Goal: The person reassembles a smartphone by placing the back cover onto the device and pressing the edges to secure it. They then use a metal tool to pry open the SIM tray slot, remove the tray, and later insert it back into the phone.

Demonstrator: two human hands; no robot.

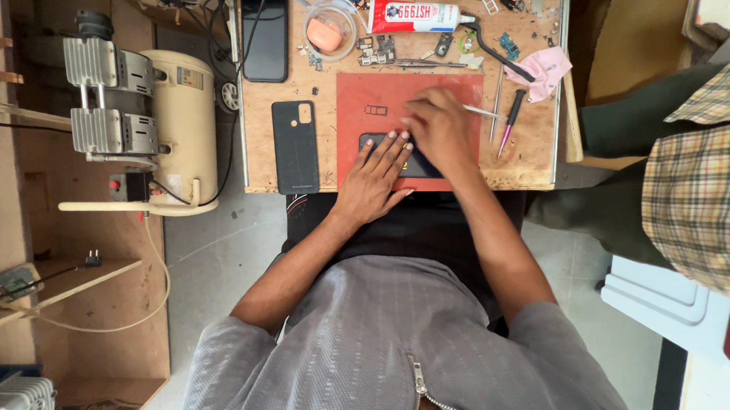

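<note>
A dark phone body (pixel 419 165) lies on a red work mat (pixel 360 124) on a small wooden bench. My left hand (pixel 375 181) rests flat on the phone's left end, fingers spread. My right hand (pixel 439 128) is above the phone's right part, fingers closed on thin metal tweezers (pixel 485 113) that point right. A small rectangular part (pixel 375 110) lies on the mat above my left hand.
A dark phone back cover (pixel 295 146) lies left of the mat, another phone (pixel 264 32) behind it. Screwdrivers (pixel 509 121), a pink cloth (pixel 547 70), a glue tube (pixel 416 16), a clear tub (pixel 329 27) and loose parts sit nearby. A cream compressor (pixel 162 117) stands left; another person's leg (pixel 651 118) is right.
</note>
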